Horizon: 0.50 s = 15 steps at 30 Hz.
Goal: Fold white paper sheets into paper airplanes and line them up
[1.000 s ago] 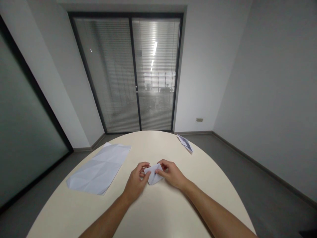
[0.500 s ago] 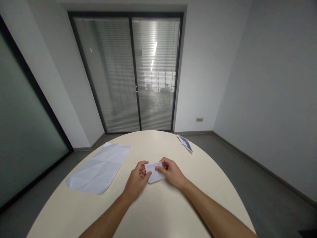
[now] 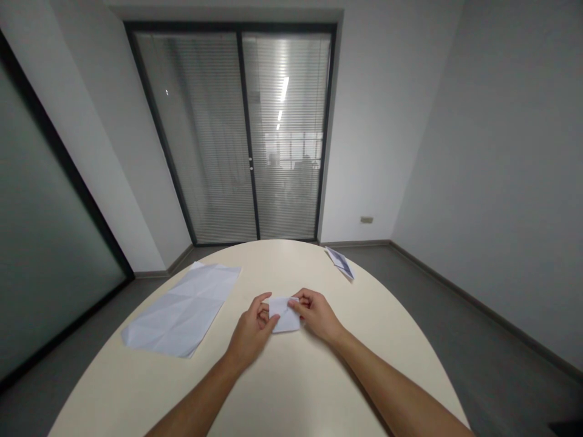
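Between my two hands is a small square of folded white paper point(image 3: 285, 319), held just over the round table. My left hand point(image 3: 253, 325) grips its left edge, with the thumb on the face of the paper and the fingers curled behind. At the upper right corner, my right hand point(image 3: 317, 314) pinches the paper between thumb and fingers. A diagonal line crosses the upper part of the square. The fingertips behind the paper are partly hidden.
Large creased white sheets point(image 3: 182, 315) lie on the left of the cream table point(image 3: 282, 388). A folded paper piece point(image 3: 340, 263) rests at the far right edge. Beyond the table stand glass doors point(image 3: 286, 200) with blinds.
The folded paper has turned slightly, so its lower edge now sits nearly level. My right thumb has moved up towards its upper corner. My left hand has barely moved.
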### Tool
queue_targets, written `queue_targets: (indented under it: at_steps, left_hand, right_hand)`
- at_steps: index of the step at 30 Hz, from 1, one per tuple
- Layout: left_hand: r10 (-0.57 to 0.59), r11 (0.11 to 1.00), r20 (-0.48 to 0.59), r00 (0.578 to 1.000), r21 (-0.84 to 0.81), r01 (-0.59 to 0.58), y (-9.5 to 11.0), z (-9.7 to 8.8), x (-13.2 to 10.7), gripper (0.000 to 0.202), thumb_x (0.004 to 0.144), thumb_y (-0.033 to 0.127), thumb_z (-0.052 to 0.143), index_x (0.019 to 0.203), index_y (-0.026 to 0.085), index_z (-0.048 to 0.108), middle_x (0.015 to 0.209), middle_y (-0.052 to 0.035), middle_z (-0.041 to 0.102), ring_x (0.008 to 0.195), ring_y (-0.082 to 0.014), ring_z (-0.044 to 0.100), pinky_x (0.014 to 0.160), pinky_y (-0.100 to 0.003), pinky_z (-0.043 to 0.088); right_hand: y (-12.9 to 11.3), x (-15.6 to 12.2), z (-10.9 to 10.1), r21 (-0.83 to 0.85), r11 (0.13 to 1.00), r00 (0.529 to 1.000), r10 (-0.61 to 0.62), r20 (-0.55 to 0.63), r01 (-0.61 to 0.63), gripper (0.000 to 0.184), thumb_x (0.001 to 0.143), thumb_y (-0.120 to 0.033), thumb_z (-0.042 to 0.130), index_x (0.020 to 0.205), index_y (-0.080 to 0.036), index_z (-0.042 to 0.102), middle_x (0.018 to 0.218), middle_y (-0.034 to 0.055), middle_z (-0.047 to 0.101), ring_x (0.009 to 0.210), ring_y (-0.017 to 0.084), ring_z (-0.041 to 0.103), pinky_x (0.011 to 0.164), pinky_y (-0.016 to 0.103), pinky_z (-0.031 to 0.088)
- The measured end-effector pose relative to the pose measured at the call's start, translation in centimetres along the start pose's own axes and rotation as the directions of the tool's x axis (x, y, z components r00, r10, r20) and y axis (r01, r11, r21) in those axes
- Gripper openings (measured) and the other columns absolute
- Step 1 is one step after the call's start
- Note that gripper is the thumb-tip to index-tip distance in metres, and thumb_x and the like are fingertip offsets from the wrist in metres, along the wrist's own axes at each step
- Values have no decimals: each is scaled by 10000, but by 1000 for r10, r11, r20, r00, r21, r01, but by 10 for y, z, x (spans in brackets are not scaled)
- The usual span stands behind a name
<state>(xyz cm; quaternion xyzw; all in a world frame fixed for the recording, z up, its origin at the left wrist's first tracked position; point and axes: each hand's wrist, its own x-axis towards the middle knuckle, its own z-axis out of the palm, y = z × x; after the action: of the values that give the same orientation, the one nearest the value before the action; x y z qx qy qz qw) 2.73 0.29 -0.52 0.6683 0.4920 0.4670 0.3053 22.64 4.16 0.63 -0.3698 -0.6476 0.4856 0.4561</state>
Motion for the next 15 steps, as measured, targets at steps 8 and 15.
queue_targets:
  at_steps: [8,15]
  left_hand:
    - [-28,1000,0,1000,-2,28,-10,1,3,462,847,315,596,1280,189,496,803,8,669,691,-159,617,649,-259,450]
    - [-38,999,-1,999,16,38,-14,0,5,425,848,309,598,1252,201,524,793,0,692,698,-168,642,646,-259,452]
  right_hand:
    - [3,3,-1,21,999,999,41,-12,-40,439,790,-581,695,865,-148,678,659,3,645,597,134,567,581,259,441]
    - [11,5,-4,80,987,991,135,19,-136,465,764,-607,703,835,-148,676,661,5,644,597,140,588,610,280,495]
